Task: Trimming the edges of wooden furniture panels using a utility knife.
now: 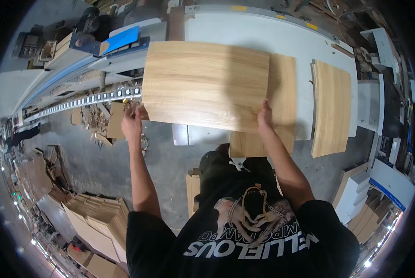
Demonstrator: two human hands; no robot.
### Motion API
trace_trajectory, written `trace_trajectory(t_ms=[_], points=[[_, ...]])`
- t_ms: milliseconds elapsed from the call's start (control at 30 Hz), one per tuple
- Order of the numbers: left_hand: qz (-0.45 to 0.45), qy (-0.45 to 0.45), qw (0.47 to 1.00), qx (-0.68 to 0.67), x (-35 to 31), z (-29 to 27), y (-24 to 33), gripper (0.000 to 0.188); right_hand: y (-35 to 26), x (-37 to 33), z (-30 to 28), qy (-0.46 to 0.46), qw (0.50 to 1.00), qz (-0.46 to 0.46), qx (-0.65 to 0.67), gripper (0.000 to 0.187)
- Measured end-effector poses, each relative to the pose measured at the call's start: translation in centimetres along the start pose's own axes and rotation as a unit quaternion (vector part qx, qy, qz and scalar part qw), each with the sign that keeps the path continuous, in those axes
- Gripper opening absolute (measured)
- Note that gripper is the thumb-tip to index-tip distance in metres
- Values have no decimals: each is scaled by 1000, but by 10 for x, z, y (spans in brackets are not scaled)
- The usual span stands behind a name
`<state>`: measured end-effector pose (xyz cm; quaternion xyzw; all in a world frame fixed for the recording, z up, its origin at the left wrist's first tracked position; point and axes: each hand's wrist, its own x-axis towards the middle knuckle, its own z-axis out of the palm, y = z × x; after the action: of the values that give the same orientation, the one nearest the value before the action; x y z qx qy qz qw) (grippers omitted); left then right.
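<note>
The wood-grain panel [202, 83] extends over the white table [244, 30], its left end projecting past the table's left edge. The left hand [132, 124] — beyond that edge — grips the panel's near corner. The right hand [265, 116] grips its right end, above the table's near side (a second panel [285, 97] shows partly covered). A panel stack [332, 109] lies at the table's right.

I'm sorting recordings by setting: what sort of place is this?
Probably a woodworking or furniture-panel workshop: a wood-grain board is in hand, more boards lie stacked on a white worktable, and what looks like a roller track runs off to the left.
</note>
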<state>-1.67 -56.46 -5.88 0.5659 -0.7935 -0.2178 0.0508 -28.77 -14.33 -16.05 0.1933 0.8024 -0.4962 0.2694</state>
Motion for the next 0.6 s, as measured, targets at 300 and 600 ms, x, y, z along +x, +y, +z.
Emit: trace_trajectory(t_ms=[300,600], points=[[-1,-269,957,-106,3,9,8,62,-4,9,-51,54,998,-15,-20,67],[-82,-317,889,-319,-82,-19,32,41,10,27,-120,35,996,7,87,57]])
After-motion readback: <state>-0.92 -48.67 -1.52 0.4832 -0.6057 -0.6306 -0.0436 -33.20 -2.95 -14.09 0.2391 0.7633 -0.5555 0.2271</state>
